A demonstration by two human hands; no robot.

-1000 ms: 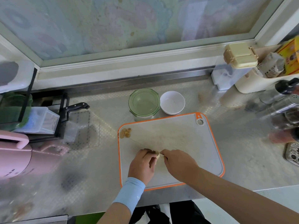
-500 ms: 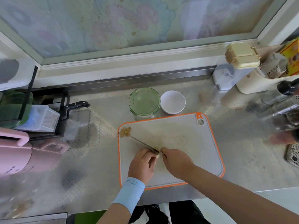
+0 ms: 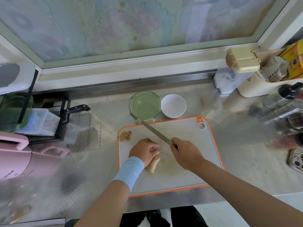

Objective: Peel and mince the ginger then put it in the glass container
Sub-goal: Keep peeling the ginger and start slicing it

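Left hand (image 3: 144, 150) curls over the ginger (image 3: 152, 163) and pins it to the cutting board (image 3: 188, 177). Right hand (image 3: 185, 153) is wrapped round the handle of the knife (image 3: 155, 132), with the blade pointing off toward the glass container (image 3: 144, 105).

Risks: the ginger is knobby and could roll under a cut. The left fingertips sit close to the blade's path (slip = nicked finger). The small pile of ginger trimmings (image 3: 125, 135) at the board's far-left edge could get swept off.

The glass container is just beyond the board, green lid on, and looks empty. The white bowl (image 3: 173, 105) is beside it, nothing visible inside.
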